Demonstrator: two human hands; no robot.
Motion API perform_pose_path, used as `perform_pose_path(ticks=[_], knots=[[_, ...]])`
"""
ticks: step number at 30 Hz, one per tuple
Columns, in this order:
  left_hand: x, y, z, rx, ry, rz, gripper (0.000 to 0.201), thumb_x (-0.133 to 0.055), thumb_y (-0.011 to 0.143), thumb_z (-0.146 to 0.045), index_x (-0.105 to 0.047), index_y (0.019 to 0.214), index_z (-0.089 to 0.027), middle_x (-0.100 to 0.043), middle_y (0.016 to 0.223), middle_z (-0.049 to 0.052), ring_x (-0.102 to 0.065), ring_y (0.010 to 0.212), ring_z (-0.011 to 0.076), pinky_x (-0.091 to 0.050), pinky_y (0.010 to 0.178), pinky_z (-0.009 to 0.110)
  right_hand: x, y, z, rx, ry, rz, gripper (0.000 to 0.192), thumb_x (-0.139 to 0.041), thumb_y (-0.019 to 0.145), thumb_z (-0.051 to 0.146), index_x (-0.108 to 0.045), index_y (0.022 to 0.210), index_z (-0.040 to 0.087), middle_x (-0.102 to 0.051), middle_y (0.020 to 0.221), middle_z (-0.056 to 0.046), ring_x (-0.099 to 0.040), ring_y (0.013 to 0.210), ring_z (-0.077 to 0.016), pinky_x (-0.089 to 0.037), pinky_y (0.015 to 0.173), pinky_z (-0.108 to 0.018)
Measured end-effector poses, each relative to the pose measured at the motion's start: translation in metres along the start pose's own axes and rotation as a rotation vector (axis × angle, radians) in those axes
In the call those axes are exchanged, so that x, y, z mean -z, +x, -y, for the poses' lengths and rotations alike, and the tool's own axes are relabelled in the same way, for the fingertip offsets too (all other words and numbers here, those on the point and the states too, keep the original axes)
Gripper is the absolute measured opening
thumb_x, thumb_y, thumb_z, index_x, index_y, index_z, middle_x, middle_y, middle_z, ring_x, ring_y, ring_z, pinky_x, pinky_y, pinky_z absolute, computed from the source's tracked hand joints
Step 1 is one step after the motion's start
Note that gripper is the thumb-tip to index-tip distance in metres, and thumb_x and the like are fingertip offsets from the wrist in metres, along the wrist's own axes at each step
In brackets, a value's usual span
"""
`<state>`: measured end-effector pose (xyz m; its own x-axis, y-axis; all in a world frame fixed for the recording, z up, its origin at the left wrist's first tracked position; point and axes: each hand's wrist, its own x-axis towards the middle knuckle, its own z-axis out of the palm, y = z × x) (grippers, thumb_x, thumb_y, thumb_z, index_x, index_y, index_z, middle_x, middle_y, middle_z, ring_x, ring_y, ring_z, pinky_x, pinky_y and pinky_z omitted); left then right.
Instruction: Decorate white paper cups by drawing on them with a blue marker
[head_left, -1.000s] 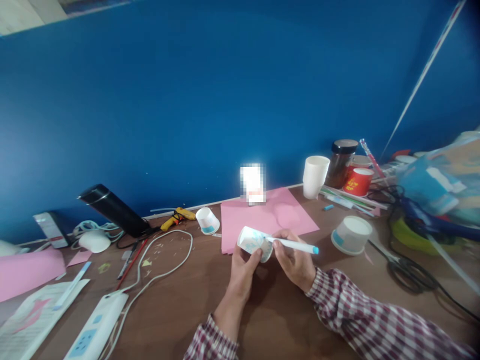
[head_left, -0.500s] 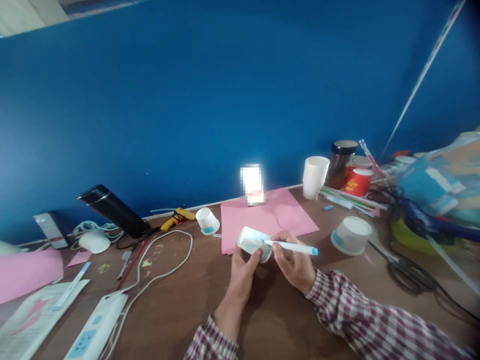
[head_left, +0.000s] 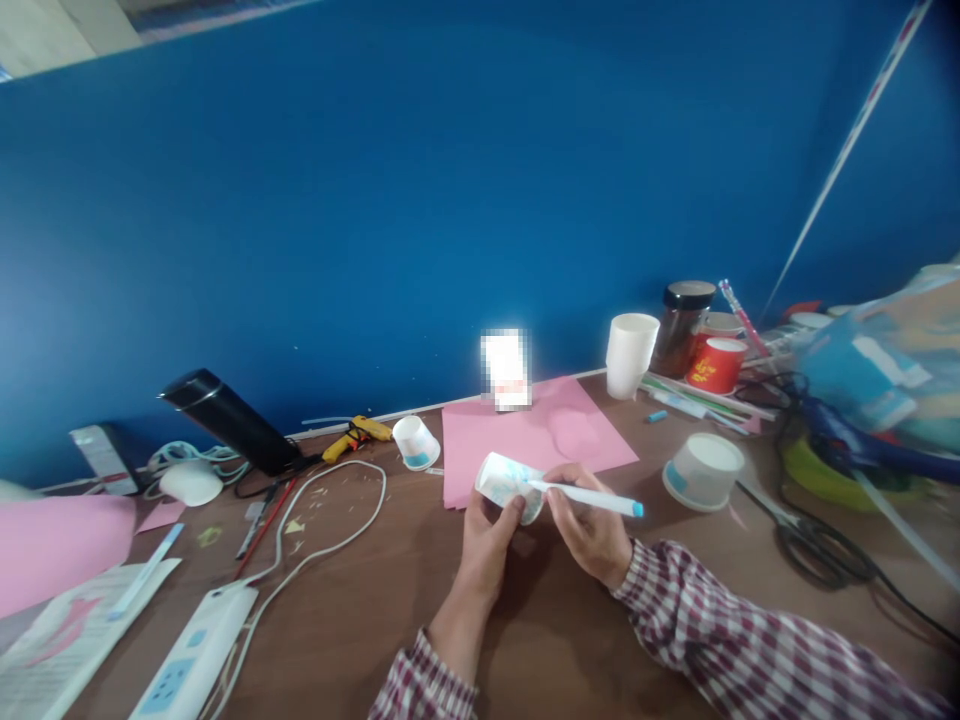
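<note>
Both hands are busy over the brown table (head_left: pixel 360 620). Left hand (head_left: pixel 487 545) is curled around a small paper cup (head_left: pixel 508 482), tipped on its side with the bottom facing the camera, thumb pressed on the near edge, so that hand's closed on it. Right hand (head_left: pixel 592 530) is pinching a white marker with a light blue cap end (head_left: pixel 589 495), fingers tight around the barrel, tip resting right on the cup's wall. Cup's white with patchy light blue scribble over its side, held just above the tabletop at the near edge of a pink paper sheet (head_left: pixel 536 435). Another little cup (head_left: pixel 416 442) lies tipped to the left, an upside-down cup (head_left: pixel 703 468) sits to the right, and a yellow glue gun (head_left: pixel 356 435) lies near the blue wall (head_left: pixel 450 200). Both sleeves are red-and-white plaid.
</note>
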<state>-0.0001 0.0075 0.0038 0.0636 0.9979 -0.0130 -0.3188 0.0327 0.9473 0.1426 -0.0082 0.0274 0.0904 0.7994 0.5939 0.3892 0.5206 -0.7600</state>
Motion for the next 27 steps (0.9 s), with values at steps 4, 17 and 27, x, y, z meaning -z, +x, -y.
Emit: perform_pose_path(ticks=[4, 17, 27], knots=[[-0.0022, 0.0004, 0.0004, -0.019, -0.051, -0.025, 0.043, -0.07, 0.074, -0.032, -0.056, 0.111, -0.015, -0.066, 0.109, 0.011, -0.062, 0.102, 0.024, -0.045, 0.093, 0.037, -0.0018, 0.0001, -0.0024, 0.026, 0.018, -0.075, 0.017, -0.049, 0.09, 0.019, -0.056, 0.105, 0.02, -0.063, 0.087, -0.004, -0.062, 0.076, -0.0163, -0.051, 0.07, -0.027], [-0.0038, -0.0004, -0.0002, -0.057, -0.122, -0.009, 0.058, -0.072, 0.072, -0.029, -0.041, 0.12, -0.02, -0.056, 0.124, 0.013, -0.057, 0.113, 0.0238, -0.04, 0.1, 0.039, -0.0085, 0.0002, -0.0048, -0.043, 0.003, -0.056, 0.019, -0.049, 0.089, 0.02, -0.053, 0.107, 0.022, -0.061, 0.088, -0.002, -0.062, 0.074, -0.0144, -0.052, 0.071, -0.024], [-0.0042, 0.0022, -0.0038, -0.07, -0.015, -0.143, 0.029, -0.065, 0.075, -0.029, -0.06, 0.102, -0.018, -0.067, 0.099, 0.006, -0.062, 0.095, 0.0198, -0.046, 0.087, 0.032, -0.0085, -0.0048, 0.0044, 0.03, 0.026, -0.081, 0.017, -0.048, 0.088, 0.02, -0.057, 0.102, 0.022, -0.064, 0.086, -0.004, -0.064, 0.075, -0.0163, -0.053, 0.069, -0.028]])
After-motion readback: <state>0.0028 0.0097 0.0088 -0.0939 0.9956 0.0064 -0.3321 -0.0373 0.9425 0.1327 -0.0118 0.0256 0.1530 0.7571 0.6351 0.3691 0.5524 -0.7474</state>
